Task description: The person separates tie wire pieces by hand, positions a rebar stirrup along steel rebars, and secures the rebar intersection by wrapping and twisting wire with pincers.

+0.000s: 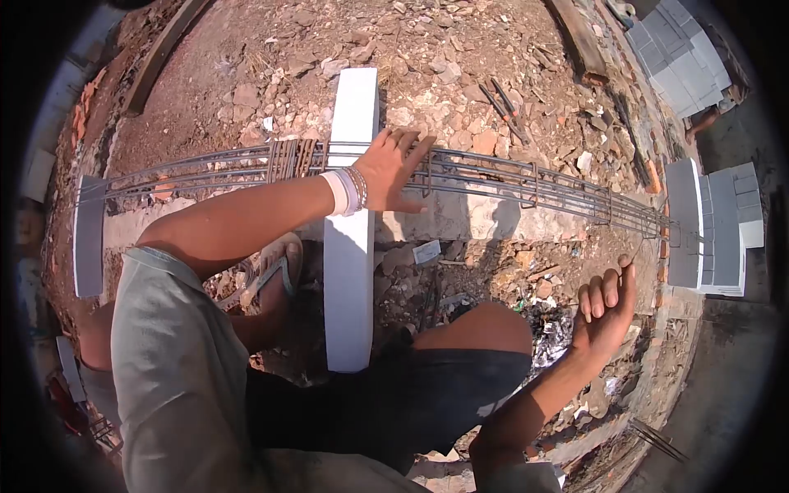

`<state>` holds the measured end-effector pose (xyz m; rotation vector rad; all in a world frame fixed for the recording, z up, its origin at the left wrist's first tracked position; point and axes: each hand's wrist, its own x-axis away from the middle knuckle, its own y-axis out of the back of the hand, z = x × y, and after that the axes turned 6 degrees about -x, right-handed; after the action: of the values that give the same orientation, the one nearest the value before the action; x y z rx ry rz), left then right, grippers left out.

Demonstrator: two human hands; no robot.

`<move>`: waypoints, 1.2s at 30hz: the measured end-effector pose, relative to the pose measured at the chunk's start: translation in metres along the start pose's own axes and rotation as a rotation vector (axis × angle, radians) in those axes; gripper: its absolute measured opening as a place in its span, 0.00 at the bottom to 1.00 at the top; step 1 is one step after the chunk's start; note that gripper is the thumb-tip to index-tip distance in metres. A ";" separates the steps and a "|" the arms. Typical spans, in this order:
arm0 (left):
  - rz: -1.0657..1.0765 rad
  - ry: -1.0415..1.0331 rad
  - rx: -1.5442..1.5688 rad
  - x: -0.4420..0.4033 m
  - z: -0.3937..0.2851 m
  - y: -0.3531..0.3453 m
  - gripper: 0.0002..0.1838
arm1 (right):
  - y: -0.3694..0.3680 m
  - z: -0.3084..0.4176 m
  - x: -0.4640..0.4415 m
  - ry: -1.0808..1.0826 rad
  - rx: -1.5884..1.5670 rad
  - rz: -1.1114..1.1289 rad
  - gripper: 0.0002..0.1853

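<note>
A long cage of steel reinforcing bars (485,177) runs across the view, resting on white blocks. My left hand (390,171) lies over the bars with thumb and fingers spread, just above the middle white block (349,271). Left of it, several rusty stirrups (293,160) are bunched together on the bars. Single stirrups (535,186) stand spaced along the right part. My right hand (606,308) is raised near the right end, its fingers curled. A thin wire (638,248) seems to rise from its fingertips; the grip is hard to make out.
Pincers with dark-orange handles (505,111) lie on the rubble beyond the cage. White blocks support the left end (89,238) and right end (684,222). More blocks (678,57) are stacked at the upper right. Wooden beams (578,41) lie at the back. My sandalled foot (279,267) is close by.
</note>
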<state>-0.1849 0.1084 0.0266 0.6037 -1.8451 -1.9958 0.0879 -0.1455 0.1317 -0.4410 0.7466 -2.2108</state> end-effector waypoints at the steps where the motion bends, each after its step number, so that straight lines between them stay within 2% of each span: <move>1: 0.045 -0.061 -0.095 0.004 0.013 0.006 0.64 | 0.000 0.006 0.005 0.044 0.030 0.004 0.11; 4: 0.178 -0.152 -0.259 0.027 0.065 0.033 0.64 | -0.005 0.015 0.021 0.122 0.074 -0.040 0.12; 5: 0.273 -0.117 -0.223 0.033 0.080 0.053 0.66 | -0.011 0.017 0.026 0.125 0.128 -0.028 0.11; 8: 0.411 -0.068 -0.239 0.053 0.120 0.072 0.68 | -0.020 0.025 0.032 -0.055 0.276 0.082 0.12; 9: 0.347 -0.075 -0.241 0.057 0.128 0.068 0.65 | -0.037 0.019 0.033 -0.078 0.397 0.101 0.14; 12: 0.152 -0.118 0.044 0.044 0.119 0.052 0.62 | -0.056 -0.001 0.014 -0.417 0.740 0.277 0.23; 14: 0.097 -0.136 0.304 0.035 0.098 0.038 0.57 | -0.084 -0.038 0.005 -0.560 0.812 0.263 0.28; 15: -0.020 -0.151 0.295 0.037 0.089 0.021 0.54 | -0.090 -0.059 0.001 -0.570 0.895 0.294 0.29; 16: -0.134 -0.162 0.291 0.038 0.082 0.002 0.51 | -0.087 -0.078 -0.004 -0.547 1.065 0.333 0.29; 19: -0.193 -0.132 0.230 0.033 0.073 -0.029 0.49 | -0.127 -0.120 -0.011 -0.217 1.447 0.604 0.20; 21: -0.117 -0.116 0.308 0.033 0.076 -0.028 0.49 | -0.143 -0.147 -0.024 -0.048 1.582 0.721 0.18; 22: -0.077 -0.107 0.344 0.034 0.078 -0.025 0.49 | -0.148 -0.159 -0.033 -0.035 1.596 0.710 0.19; 24: -0.120 -0.103 0.447 0.037 0.083 -0.022 0.49 | -0.154 -0.184 -0.045 -0.004 1.616 0.689 0.23; 25: -0.167 -0.101 0.487 0.039 0.084 -0.022 0.49 | -0.157 -0.194 -0.047 -0.003 1.633 0.707 0.32; 27: -0.228 -0.092 0.538 0.041 0.087 -0.024 0.51 | -0.172 -0.206 -0.042 0.002 1.630 0.723 0.38; 30: -0.224 -0.096 0.610 0.042 0.090 -0.026 0.52 | -0.192 -0.219 -0.040 -0.122 1.660 0.749 0.50; 32: -0.273 -0.100 0.603 0.045 0.089 -0.031 0.49 | -0.196 -0.228 -0.047 -0.159 1.752 0.810 0.51; 35: -0.329 -0.080 0.544 0.052 0.091 -0.032 0.45 | -0.189 -0.245 -0.047 -0.021 1.866 0.922 0.55; 36: -0.337 -0.057 0.563 0.054 0.091 -0.030 0.44 | -0.170 -0.257 -0.051 0.150 1.820 0.917 0.55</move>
<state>-0.2786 0.1593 -0.0013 1.0829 -2.4970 -1.6693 -0.1031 0.0825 0.0369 0.8221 -0.9455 -1.2318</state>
